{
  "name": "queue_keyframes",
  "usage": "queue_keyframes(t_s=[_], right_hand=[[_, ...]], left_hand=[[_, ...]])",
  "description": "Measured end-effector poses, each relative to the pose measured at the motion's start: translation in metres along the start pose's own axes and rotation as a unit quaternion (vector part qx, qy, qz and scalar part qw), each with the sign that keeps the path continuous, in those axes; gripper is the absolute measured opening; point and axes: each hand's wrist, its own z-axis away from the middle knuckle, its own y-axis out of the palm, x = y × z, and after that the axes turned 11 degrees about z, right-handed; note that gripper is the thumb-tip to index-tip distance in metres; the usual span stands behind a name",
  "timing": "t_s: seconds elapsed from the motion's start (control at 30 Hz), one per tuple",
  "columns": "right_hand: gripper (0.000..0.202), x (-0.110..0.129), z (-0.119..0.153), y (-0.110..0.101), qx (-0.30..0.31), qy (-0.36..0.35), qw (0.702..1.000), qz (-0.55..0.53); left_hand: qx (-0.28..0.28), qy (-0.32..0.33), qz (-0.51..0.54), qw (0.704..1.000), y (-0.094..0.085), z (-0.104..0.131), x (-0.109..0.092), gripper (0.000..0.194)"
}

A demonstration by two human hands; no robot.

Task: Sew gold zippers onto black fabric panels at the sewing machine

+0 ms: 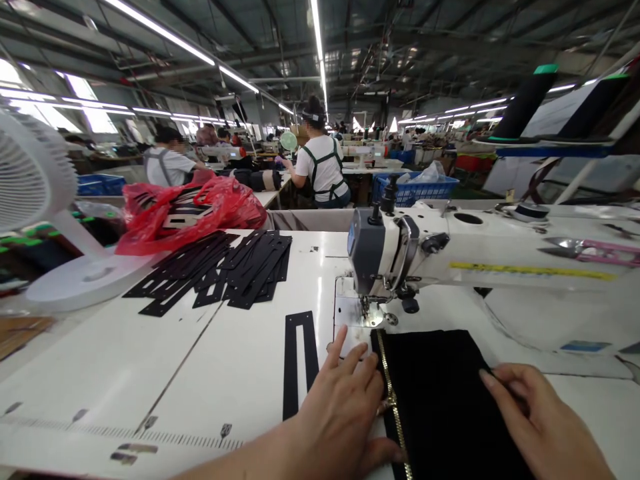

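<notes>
A black fabric piece with a gold-toothed zipper along its left edge lies on the white sewing table, just in front of the machine's needle area. My left hand rests flat with its fingers apart, touching the zipper edge; its thumb lies by the lower teeth. The right edge of the fabric is pinched between the thumb and fingers of my right hand. Left of my left hand is a black strip frame with a long slot, partly covered by that hand.
The sewing machine spans the right side. Black slotted strips are piled at the back left beside a red plastic bag and a white fan. Thread cones stand at upper right. Co-workers sit farther off, one in a white shirt.
</notes>
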Motion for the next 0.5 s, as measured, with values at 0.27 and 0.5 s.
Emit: queue_keyframes(t_s=[0.27,0.5], right_hand=[[0.079,0.03,-0.018,0.011,0.079,-0.007,0.993,-0.089],[0.039,0.039,-0.064,0.017,0.189,-0.03,0.974,-0.117]], left_hand=[[0.057,-0.017,0.04,0.997,-0.014,-0.007,0.007,0.079],[0.036,-0.034,0.009,0.999,-0.007,-0.014,0.012,0.1]])
